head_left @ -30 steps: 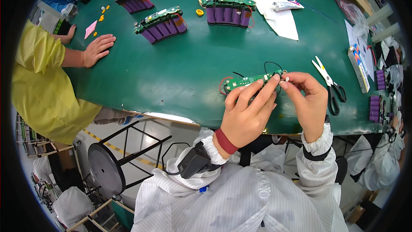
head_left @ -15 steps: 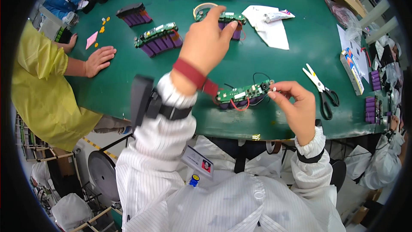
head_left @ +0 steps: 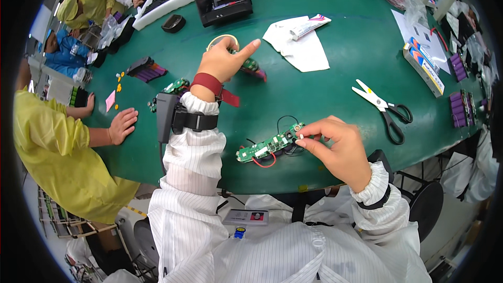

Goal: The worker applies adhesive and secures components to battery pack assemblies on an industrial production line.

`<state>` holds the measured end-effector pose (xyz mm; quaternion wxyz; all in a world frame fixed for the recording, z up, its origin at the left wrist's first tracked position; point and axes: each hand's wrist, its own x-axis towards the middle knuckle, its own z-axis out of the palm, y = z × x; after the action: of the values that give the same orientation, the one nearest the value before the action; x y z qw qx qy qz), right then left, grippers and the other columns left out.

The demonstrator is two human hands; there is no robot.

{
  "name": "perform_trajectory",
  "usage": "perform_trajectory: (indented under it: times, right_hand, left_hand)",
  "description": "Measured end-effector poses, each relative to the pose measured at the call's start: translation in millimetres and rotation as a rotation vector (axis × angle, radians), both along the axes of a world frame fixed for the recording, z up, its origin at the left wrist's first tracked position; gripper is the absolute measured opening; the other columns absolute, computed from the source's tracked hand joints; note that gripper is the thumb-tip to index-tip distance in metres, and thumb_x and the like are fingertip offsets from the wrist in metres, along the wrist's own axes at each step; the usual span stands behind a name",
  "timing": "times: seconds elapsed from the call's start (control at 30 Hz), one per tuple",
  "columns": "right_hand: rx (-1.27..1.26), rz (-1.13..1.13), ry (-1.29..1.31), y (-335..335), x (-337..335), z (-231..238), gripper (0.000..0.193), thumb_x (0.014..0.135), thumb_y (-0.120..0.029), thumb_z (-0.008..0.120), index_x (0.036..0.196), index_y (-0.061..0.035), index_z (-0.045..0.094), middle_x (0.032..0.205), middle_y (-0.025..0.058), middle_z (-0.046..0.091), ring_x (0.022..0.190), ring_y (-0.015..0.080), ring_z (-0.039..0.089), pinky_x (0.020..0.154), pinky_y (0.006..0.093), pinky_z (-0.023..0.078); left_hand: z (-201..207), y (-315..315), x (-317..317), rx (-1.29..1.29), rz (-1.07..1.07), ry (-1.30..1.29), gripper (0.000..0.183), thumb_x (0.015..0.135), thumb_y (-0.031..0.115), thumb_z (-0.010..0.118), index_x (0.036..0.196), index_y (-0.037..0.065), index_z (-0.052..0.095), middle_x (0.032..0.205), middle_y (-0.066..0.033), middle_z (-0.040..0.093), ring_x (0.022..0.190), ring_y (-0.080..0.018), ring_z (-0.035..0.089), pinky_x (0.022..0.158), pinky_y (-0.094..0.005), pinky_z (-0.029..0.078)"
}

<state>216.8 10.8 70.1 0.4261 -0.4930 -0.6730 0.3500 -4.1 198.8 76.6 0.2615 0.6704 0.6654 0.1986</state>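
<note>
In front of me lies a battery pack [head_left: 270, 147] with a green circuit board on top, a red wire loop and black wires. At its right end my right hand [head_left: 338, 149] is closed, thumb and forefinger pinching a small white piece [head_left: 299, 137], perhaps a connector. My left hand [head_left: 222, 63], in a red wrist strap, reaches over another green-and-purple battery pack [head_left: 254, 68] and hides much of it. Its thumb stands apart from the fingers, whose tips are partly hidden beside a cream-coloured ring [head_left: 224, 36]. A third pack [head_left: 181, 85] is partly behind my left wrist.
White-handled scissors [head_left: 385, 107], a carton [head_left: 424, 68] and a tube [head_left: 310, 26] on white paper [head_left: 298, 47] lie rightward. A black bin [head_left: 224, 18] and small black tray [head_left: 173, 23] stand farther back. At left, a co-worker's hand [head_left: 123, 124] rests on the table.
The view has shifted, showing more of the far left. My left hand's thumb now points away from the far pack, its forefinger bent. My right hand still pinches at the near pack's end.
</note>
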Motion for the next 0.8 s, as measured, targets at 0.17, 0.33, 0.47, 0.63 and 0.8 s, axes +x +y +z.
perform_trajectory:
  times: [0.17, 0.33, 0.47, 0.63, 0.8]
  right_hand:
    - [0.008, 0.010, 0.052, 3, -3, -2, 0.014, 0.077, -0.004, 0.074, 0.090, -0.0031, 0.071, 0.086, 0.0063, 0.071, 0.072, 0.0171, 0.060, 0.063, 0.0293, 0.048]
    - [0.017, 0.015, 0.046, 6, 1, -4, 0.014, 0.077, -0.006, 0.074, 0.090, -0.0030, 0.070, 0.085, 0.0062, 0.071, 0.072, 0.0196, 0.060, 0.062, 0.0305, 0.049]
    - [-0.010, 0.039, 0.043, 7, -1, -1, 0.013, 0.078, -0.006, 0.074, 0.090, -0.0039, 0.070, 0.084, 0.0061, 0.071, 0.072, 0.0205, 0.059, 0.062, 0.0313, 0.048]
    - [-0.002, 0.066, 0.013, 5, -3, 2, 0.012, 0.078, -0.006, 0.073, 0.090, -0.0050, 0.070, 0.085, 0.0058, 0.070, 0.073, 0.0215, 0.059, 0.064, 0.0320, 0.048]
    - [0.087, 0.057, -0.021, 3, -5, -2, 0.015, 0.076, -0.003, 0.074, 0.090, -0.0054, 0.070, 0.086, 0.0062, 0.070, 0.075, 0.0218, 0.060, 0.066, 0.0322, 0.047]
  left_hand:
    - [-1, 20, -9, 0.042, -0.203, -0.127, 0.044, 0.069, 0.011, 0.073, 0.108, 0.009, 0.051, 0.084, -0.0087, 0.064, 0.071, -0.0167, 0.063, 0.061, -0.0325, 0.055]
    - [22, 17, 4, -0.020, -0.291, -0.032, 0.071, 0.063, -0.002, 0.069, 0.126, 0.011, 0.039, 0.089, -0.0183, 0.068, 0.079, -0.0309, 0.067, 0.070, -0.0377, 0.053]
    - [16, 24, -5, 0.125, -0.460, 0.055, 0.069, 0.066, -0.007, 0.068, 0.126, 0.010, 0.039, 0.097, -0.0189, 0.069, 0.081, -0.0328, 0.067, 0.071, -0.0375, 0.052]
    - [11, 28, -15, 0.119, -0.465, 0.049, 0.061, 0.069, -0.003, 0.071, 0.123, 0.009, 0.045, 0.101, -0.0155, 0.068, 0.089, -0.0280, 0.065, 0.078, -0.0352, 0.051]
    - [19, 7, -26, 0.409, -0.475, 0.161, 0.056, 0.073, 0.005, 0.073, 0.126, 0.007, 0.052, 0.118, -0.0144, 0.063, 0.109, -0.0239, 0.061, 0.089, -0.0336, 0.049]
